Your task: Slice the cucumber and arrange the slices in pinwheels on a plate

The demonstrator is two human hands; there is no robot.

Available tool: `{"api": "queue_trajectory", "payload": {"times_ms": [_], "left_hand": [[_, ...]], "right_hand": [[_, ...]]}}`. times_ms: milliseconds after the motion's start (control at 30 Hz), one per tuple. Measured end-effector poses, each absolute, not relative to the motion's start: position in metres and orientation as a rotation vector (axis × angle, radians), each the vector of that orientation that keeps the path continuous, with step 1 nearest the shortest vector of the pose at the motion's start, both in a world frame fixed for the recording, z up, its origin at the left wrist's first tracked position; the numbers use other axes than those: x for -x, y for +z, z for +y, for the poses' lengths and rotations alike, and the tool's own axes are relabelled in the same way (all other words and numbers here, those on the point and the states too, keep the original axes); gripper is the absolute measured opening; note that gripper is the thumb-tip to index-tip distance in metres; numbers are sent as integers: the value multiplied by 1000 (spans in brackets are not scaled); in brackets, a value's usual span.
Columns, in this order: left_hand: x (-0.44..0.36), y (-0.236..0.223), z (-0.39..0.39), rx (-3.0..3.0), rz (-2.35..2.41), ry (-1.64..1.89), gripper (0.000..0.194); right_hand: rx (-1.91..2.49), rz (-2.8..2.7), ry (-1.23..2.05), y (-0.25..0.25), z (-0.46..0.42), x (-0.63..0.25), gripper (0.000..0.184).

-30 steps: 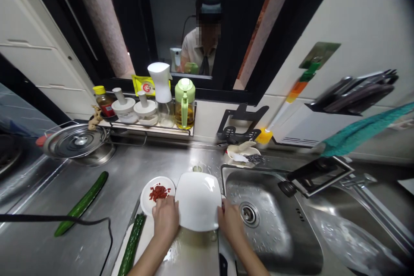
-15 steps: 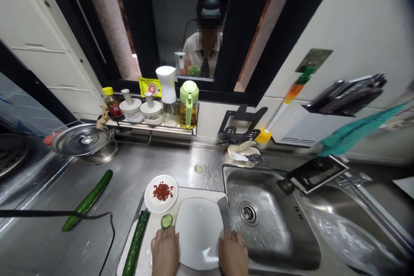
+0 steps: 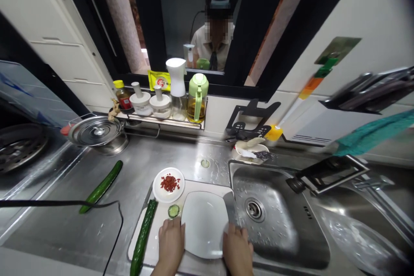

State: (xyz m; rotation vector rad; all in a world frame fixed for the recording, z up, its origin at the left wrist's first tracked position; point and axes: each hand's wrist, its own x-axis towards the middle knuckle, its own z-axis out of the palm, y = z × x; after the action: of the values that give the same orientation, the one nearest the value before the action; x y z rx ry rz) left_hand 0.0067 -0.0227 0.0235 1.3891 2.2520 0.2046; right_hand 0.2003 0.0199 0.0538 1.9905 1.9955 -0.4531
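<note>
The left hand [image 3: 170, 243] and right hand [image 3: 238, 248] are pinching opposite rims of a white square plate [image 3: 205, 224], fingers curling nearly closed; it is lying over the cutting board [image 3: 157, 221]. From the plate, a cucumber slice [image 3: 174, 211] is lying at ten o'clock, a round dish of red berries [image 3: 157, 187] beyond it, a cucumber [image 3: 142, 237] at nine and the sink [image 3: 278, 224] at three. An apparent knife blade [image 3: 230, 205] is sitting at two o'clock; a rightward slip could be risking a cut. The right hand may be hiding its handle; both thumbs' undersides are staying unseen.
</note>
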Motion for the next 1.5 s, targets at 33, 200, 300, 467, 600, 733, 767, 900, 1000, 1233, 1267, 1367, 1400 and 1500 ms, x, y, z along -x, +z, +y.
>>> {"api": "queue_trajectory", "payload": {"times_ms": [33, 200, 300, 467, 600, 733, 767, 900, 1000, 1233, 1267, 1367, 1400, 1500], "left_hand": [[-4, 23, -24, -1386, 2239, 239, 30], [20, 18, -26, -1263, 2239, 534, 30], [33, 15, -22, -1178, 2248, 653, 31], [37, 8, -15, -1113, 2260, 694, 33], [36, 4, -15, -1132, 2262, 707, 33], [35, 6, -16, -1153, 2279, 727, 30], [35, 7, -16, -1153, 2284, 737, 28], [36, 9, -14, -1137, 2279, 773, 24], [38, 9, -11, -1143, 2239, 805, 23], [38, 27, -6, -1262, 2013, 868, 19], [36, 31, -5, -1282, 1966, 865, 18], [28, 44, 1, -1349, 1815, 822, 15], [25, 48, 4, -1377, 1762, 800, 14], [16, 58, 11, -1452, 1628, 738, 12]], "right_hand": [[-1998, 1992, -451, 53, 19, -201, 31], [-2004, 1994, -449, 47, 17, -204, 34], [-2000, 1992, -452, 47, 16, -206, 36], [-2002, 2028, -453, 48, 15, -206, 35], [-2002, 2023, -452, 48, 14, -207, 35], [-1990, 2014, -466, 50, 15, -207, 33], [-1989, 2011, -464, 50, 15, -208, 33], [-1985, 2009, -464, 49, 15, -208, 34], [-2010, 2006, -447, 50, 14, -209, 34], [-2095, 2111, -609, 54, 22, -202, 38], [-2070, 2199, -714, 53, 25, -200, 41], [-1906, 2500, -1118, 48, 36, -189, 52], [-1837, 2566, -1254, 47, 41, -184, 56], [-1644, 2564, -1630, 49, 53, -174, 57]]}}
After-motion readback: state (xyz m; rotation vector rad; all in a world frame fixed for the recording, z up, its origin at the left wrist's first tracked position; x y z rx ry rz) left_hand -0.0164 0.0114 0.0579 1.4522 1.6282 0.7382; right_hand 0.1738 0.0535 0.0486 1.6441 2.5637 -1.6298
